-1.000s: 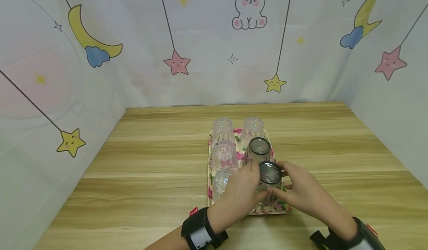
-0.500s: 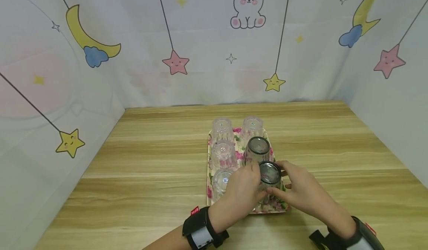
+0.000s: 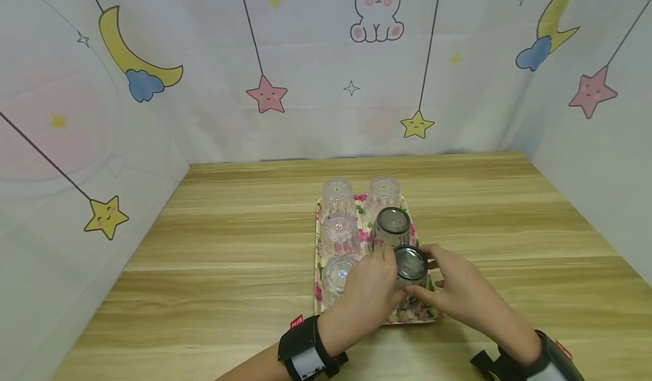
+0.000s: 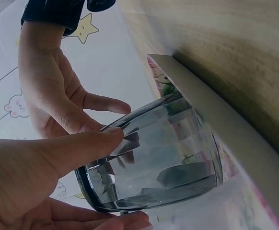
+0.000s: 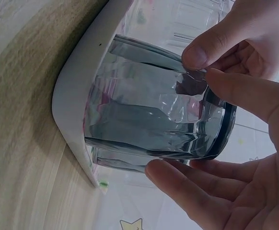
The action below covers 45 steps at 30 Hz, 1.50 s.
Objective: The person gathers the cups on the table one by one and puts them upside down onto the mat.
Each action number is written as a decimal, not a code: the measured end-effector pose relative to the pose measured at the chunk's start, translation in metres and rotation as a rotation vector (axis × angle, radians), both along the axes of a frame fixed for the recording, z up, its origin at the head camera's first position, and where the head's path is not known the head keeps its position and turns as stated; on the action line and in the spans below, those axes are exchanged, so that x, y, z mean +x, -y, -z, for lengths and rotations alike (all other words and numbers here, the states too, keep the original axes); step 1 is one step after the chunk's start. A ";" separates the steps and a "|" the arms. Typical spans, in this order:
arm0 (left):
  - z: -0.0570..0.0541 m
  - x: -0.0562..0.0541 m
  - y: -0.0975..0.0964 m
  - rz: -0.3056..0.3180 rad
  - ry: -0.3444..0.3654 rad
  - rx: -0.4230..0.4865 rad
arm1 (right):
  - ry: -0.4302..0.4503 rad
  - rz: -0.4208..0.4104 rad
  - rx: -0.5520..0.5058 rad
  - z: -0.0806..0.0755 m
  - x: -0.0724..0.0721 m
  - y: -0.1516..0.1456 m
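A smoky grey glass stands upside down at the near right corner of a flowered tray, its thick dark base facing up. From the left, my left hand holds it, thumb and fingers round its sides near the base. My right hand grips the same glass from the right. Both thumbs meet on the near side, as the right wrist view shows. Behind it is a second grey glass, also inverted. Part of a clear glass is hidden behind my left hand.
More clear inverted glasses stand on the tray: one in the middle of the left row, another at its far end, and one at the far right. Wood-grain table surrounds the tray. A printed cloth hangs behind.
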<state>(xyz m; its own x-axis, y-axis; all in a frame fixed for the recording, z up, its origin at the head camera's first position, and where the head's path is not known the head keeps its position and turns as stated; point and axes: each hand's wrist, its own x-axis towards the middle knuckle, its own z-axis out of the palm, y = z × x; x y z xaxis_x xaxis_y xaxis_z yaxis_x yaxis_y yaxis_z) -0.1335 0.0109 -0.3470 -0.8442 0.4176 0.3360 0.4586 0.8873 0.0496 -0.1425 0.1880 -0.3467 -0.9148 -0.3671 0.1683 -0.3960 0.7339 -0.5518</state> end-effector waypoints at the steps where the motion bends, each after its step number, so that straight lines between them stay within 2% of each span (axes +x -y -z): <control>1: 0.000 0.000 0.000 -0.002 -0.003 -0.003 | -0.011 0.000 0.000 0.000 0.000 0.000; 7: -0.001 0.000 0.001 0.002 0.013 0.016 | -0.077 0.007 0.055 0.001 0.001 -0.001; 13: -0.004 0.001 0.006 0.072 0.083 0.104 | -0.073 0.022 0.092 -0.005 0.004 -0.004; 18: -0.007 0.001 0.013 0.128 0.115 0.119 | -0.098 0.024 0.085 -0.011 0.006 -0.006; 26: -0.004 -0.002 0.026 0.214 -0.007 0.237 | -0.166 0.008 0.061 -0.013 0.003 -0.009; 32: -0.010 -0.007 0.035 0.261 -0.093 0.329 | -0.352 0.005 0.045 -0.017 -0.006 -0.010; 34: -0.015 -0.011 0.039 0.259 -0.124 0.348 | -0.404 0.005 0.051 -0.022 -0.011 -0.010; 38: -0.027 -0.019 0.049 0.228 -0.150 0.377 | -0.443 -0.004 0.065 -0.034 -0.023 -0.010; 45: -0.049 -0.039 0.066 0.184 -0.228 0.286 | -0.452 0.011 0.086 -0.052 -0.052 -0.008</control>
<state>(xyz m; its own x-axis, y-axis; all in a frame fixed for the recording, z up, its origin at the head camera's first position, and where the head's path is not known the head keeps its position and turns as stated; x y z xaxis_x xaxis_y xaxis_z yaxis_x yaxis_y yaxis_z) -0.1720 -0.0553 -0.2978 -0.6546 0.4174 0.6303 0.6361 0.7547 0.1608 -0.1944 0.1957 -0.2949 -0.7607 -0.3878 0.5206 -0.5747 0.7751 -0.2625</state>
